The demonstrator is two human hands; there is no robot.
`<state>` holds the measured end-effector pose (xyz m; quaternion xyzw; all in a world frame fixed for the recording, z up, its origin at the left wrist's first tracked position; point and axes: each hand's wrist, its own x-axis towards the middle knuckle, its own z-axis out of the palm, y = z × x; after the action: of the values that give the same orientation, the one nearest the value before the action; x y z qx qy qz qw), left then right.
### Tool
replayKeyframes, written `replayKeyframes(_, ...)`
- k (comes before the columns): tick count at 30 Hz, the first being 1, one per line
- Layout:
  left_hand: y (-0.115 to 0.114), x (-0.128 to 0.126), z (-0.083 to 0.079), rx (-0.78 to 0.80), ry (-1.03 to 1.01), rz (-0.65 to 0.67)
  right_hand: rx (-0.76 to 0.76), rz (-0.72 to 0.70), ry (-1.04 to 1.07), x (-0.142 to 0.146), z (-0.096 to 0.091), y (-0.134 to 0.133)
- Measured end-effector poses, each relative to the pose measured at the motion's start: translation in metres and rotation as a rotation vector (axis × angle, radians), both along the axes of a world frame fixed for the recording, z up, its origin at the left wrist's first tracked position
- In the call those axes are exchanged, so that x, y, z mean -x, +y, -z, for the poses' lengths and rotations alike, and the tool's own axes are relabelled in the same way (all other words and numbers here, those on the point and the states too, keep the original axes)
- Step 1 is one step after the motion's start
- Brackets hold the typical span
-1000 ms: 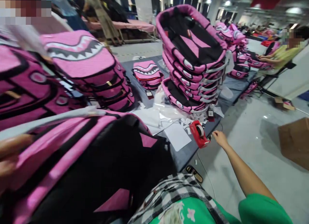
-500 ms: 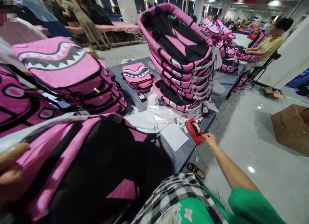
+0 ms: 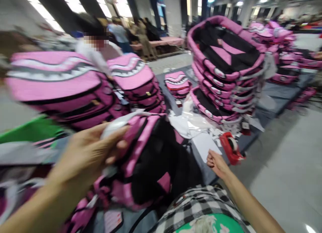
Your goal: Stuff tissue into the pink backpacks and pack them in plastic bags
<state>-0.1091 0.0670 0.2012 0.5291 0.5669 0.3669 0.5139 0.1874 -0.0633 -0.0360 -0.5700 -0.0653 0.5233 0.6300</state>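
My left hand (image 3: 87, 151) is closed around a backpack's top edge, where a whitish plastic wrap (image 3: 125, 119) covers the handle. That pink and black backpack (image 3: 153, 159) lies in front of me with its black back panel facing up. My right hand (image 3: 216, 162) is closed in a pinch over a white sheet of paper (image 3: 202, 144); whatever its fingers hold is too small to make out. Just right of it, apart from the hand, stands a red tape dispenser (image 3: 230, 149) with a roll in it.
A tall pile of pink backpacks (image 3: 226, 72) rises behind the paper. Pink shark-mouth backpacks (image 3: 57, 82) stand at the left, near a person in white (image 3: 93, 55). A small pink bag (image 3: 178, 84), clear plastic (image 3: 193, 122) and paper scraps lie on the grey-covered table (image 3: 266, 109).
My right hand has left the tape dispenser and moved left over the white paper. The view has turned left, and more of my left hand and its forearm shows.
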Motion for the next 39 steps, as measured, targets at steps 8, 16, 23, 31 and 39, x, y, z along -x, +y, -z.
replayKeyframes(8,-0.006,-0.020,-0.004,-0.118,-0.260,0.210,-0.749,-0.570,-0.251,0.088,-0.212,0.087)
replayKeyframes(16,-0.009,-0.023,0.002,-0.095,-0.335,0.220,-0.656,-0.696,-0.442,0.129,-0.225,0.123)
replayKeyframes(23,-0.013,-0.024,-0.002,-0.108,-0.358,0.215,-0.594,-0.872,-0.396,0.113,-0.226,0.117)
replayKeyframes(31,-0.015,-0.031,-0.004,-0.074,-0.407,0.206,-0.558,-0.933,-0.301,0.114,-0.224,0.123)
replayKeyframes(39,-0.015,-0.031,-0.002,-0.073,-0.422,0.236,-0.441,-0.799,-0.330,0.115,-0.227,0.113)
